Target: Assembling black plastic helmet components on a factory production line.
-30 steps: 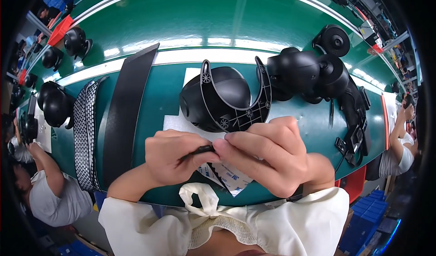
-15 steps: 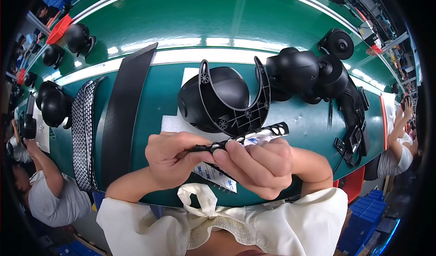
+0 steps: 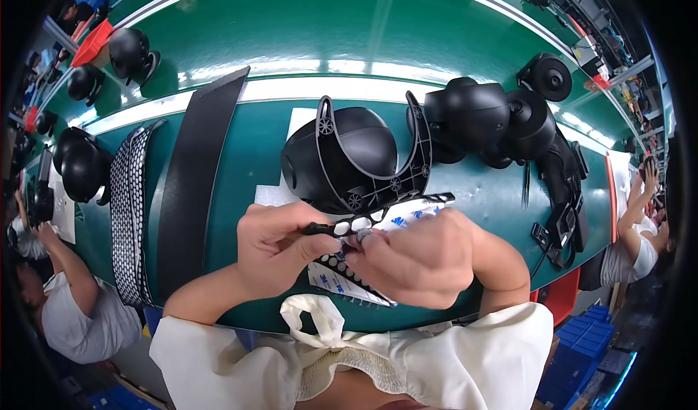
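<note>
My left hand (image 3: 280, 246) pinches the near end of a thin black plastic strip (image 3: 407, 205) with a row of holes, which runs up to the right. My right hand (image 3: 425, 257) presses a small round grey pad (image 3: 361, 233) onto that strip with its fingertips. Under both hands lies a white backing sheet (image 3: 336, 277) carrying several dark round pads. Just beyond the hands sits a black helmet shell (image 3: 342, 155) with a black U-shaped plastic frame (image 3: 418, 152) lying over it.
A green workbench (image 3: 254, 192) carries a long black strip (image 3: 193, 170), a perforated black-and-white band (image 3: 129, 213) and a pile of black helmets (image 3: 494, 122) at right. More helmets (image 3: 80, 166) lie at far left. Other people sit at left (image 3: 65, 315) and right (image 3: 640, 228).
The holed strip has come out from between my hands and now sticks up to the right. My right hand has drawn back lower and pinches at the strip's middle.
</note>
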The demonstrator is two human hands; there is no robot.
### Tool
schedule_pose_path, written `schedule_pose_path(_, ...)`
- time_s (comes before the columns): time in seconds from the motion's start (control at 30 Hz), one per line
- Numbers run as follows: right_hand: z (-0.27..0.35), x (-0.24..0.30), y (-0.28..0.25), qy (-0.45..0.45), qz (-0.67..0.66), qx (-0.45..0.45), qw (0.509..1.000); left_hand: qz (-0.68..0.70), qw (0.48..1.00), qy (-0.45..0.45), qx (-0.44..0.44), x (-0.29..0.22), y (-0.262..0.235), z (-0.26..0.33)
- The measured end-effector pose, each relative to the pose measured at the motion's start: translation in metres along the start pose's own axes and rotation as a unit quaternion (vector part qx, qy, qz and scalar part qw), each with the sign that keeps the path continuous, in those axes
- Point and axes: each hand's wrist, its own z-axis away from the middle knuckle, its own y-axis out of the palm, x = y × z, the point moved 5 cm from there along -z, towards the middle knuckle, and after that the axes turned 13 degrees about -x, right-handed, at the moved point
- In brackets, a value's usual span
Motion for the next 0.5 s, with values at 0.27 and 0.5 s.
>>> schedule_pose_path(0.27, 0.000, -0.017, -0.002, 0.165, -0.038, 0.042, 0.985, 0.003, 0.999, -0.035, -0.014, 0.001, 0.007, -0.002)
schedule_pose_path(0.5, -0.010, -0.046, -0.015, 0.396, -0.207, -0.040, 0.894, -0.160, 0.966, 0.199, -0.034, -0.011, 0.000, -0.002)
